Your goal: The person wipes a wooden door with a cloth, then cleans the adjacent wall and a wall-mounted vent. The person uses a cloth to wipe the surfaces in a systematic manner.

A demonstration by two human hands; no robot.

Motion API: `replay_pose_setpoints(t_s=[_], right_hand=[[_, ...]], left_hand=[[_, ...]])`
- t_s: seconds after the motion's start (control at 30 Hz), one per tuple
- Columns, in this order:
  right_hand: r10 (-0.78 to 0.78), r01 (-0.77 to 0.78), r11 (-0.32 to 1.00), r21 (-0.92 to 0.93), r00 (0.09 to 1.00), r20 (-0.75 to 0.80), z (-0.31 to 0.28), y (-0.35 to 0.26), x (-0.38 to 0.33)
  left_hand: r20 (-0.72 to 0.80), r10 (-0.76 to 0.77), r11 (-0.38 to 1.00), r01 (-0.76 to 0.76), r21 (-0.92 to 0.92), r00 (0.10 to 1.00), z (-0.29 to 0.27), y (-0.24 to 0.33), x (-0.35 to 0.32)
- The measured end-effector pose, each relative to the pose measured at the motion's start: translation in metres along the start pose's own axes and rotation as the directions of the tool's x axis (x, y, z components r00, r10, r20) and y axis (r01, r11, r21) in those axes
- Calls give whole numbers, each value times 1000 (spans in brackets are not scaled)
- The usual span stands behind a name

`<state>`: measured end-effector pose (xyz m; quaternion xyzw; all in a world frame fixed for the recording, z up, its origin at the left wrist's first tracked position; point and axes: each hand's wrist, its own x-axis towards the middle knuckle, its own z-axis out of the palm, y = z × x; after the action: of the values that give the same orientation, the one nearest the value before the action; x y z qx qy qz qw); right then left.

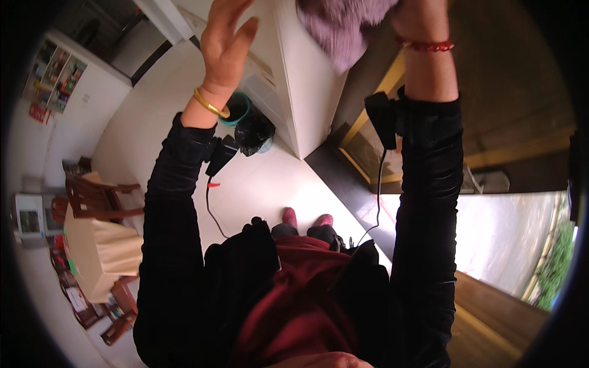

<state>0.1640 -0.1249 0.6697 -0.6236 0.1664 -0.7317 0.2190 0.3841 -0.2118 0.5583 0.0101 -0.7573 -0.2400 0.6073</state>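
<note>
On my feed the cloth (343,27) is at the top edge, in front of the wall (307,92); my right grip (421,17) is beside it, but its fingers are hidden, so I cannot tell whether they clamp the cloth. My left grip (224,54) is raised, thumb and fingers apart. Farther down I see a bin (249,109) and black bag (254,132)

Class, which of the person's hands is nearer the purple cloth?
Right: the right hand meets the purple cloth at its right side; the left hand is apart, to its left.
</note>
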Motion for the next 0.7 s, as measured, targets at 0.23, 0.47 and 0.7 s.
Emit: replay_pose_setpoints(t_s=[0.23,0.47,0.7], right_hand=[[-458,344,288,-894,869,187,41,84,3],[-380,333,408,-850,909,173,36,117,-86],[-296,218,436,-873,951,90,21,182,-181]], left_hand=[[58,-259,826,190,531,964,18,-54,-124],[-42,-120,952,127,279,992,39,-112,-180],[-259,-243,968,214,-134,935,41,-141,-235]])
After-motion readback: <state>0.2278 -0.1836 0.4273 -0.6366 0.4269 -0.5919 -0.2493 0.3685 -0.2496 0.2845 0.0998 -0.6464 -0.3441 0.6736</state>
